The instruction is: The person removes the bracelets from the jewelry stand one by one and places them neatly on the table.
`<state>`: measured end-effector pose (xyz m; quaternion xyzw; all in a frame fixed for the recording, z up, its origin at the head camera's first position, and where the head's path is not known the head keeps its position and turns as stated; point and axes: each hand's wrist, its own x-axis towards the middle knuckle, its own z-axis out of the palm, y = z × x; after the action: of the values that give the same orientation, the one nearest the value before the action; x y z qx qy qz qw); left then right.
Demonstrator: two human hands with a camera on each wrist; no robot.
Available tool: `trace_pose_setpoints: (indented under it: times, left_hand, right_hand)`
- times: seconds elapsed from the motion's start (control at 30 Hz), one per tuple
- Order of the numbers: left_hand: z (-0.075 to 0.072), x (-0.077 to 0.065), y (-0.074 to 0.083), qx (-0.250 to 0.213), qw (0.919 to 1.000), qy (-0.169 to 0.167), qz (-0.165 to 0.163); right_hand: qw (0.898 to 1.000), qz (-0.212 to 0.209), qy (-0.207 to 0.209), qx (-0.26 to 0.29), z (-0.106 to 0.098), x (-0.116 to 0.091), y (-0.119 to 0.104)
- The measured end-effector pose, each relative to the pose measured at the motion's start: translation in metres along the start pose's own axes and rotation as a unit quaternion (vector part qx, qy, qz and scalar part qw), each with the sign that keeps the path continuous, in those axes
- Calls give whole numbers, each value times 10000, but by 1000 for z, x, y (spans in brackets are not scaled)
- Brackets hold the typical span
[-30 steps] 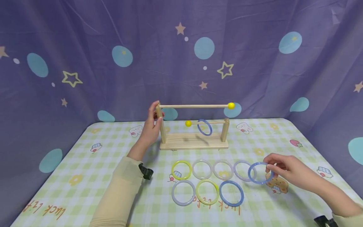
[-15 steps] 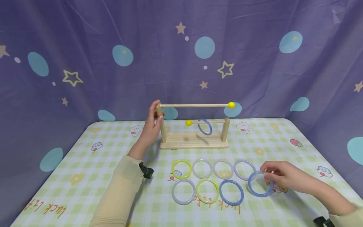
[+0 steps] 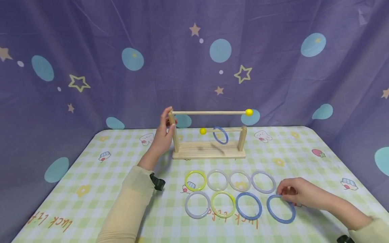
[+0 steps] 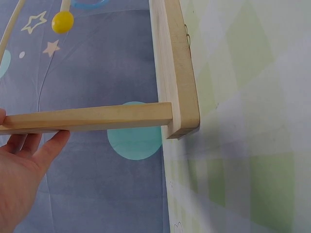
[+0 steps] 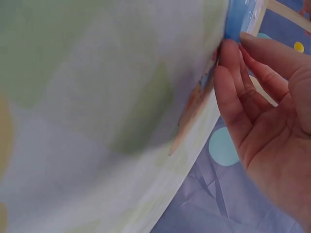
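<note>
My left hand (image 3: 163, 136) grips the tall left post (image 3: 175, 136) of a wooden ring stand (image 3: 209, 154). The left wrist view has the thumb and fingers on either side of this post (image 4: 107, 118). At the right end of the front row of rings, my right hand (image 3: 307, 194) pinches the upper edge of a blue ring (image 3: 285, 221), which lies low at the tablecloth. The right wrist view catches only a blurred blue bit of that ring (image 5: 235, 22) at the fingertips. Another blue ring (image 3: 224, 143) hangs from the stand's lower rod.
Yellow-green (image 3: 195, 190), pale and blue (image 3: 250, 219) rings lie in two rows before the stand. Yellow balls cap the upper rod (image 3: 249, 112) and lower rod (image 3: 202, 131). A purple patterned curtain (image 3: 170, 50) encloses the checked tablecloth (image 3: 79, 209).
My right hand has moved toward me and down with the blue ring, from over the back row's right end to the front row's right end. My left hand stays on the post.
</note>
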<state>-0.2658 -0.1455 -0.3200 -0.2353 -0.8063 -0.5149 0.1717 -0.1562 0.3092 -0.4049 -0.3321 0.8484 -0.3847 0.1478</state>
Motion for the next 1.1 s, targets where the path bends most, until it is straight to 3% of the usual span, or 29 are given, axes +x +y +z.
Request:
trace_pose_setpoints:
  times: [0.87,1.1]
  left_hand:
    - [0,1,0,29,10000,38,1]
    - [0,0,-1,54,10000,35,34]
  right_hand:
    - [9998,173,126,47,8,11,-3]
    - [9984,256,303,-412,5,14,-8]
